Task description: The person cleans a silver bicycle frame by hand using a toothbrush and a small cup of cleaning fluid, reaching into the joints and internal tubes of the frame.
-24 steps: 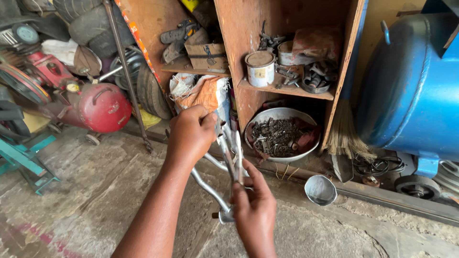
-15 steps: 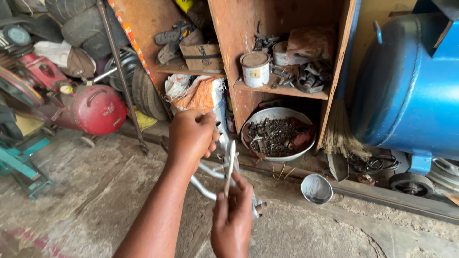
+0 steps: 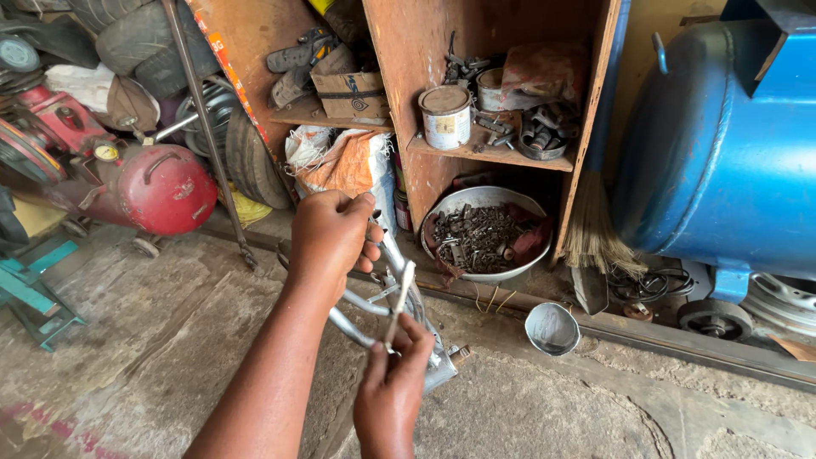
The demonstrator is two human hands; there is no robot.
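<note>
shiny metal frame [image 3: 399, 280], rough concrete floor [image 3: 153, 340], worn wooden shelf [image 3: 425, 51]

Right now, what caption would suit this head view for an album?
Left hand grips a silver metal frame while the right hand holds a thin tool against it, before cluttered wooden shelves.

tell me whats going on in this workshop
A person crouches over a silver metal tube frame on the concrete floor. The left hand grips the frame's upper end, while the right hand holds a slim silver spanner against it. Behind stand a wooden shelf unit and a grey bowl of rusty bolts.
</note>
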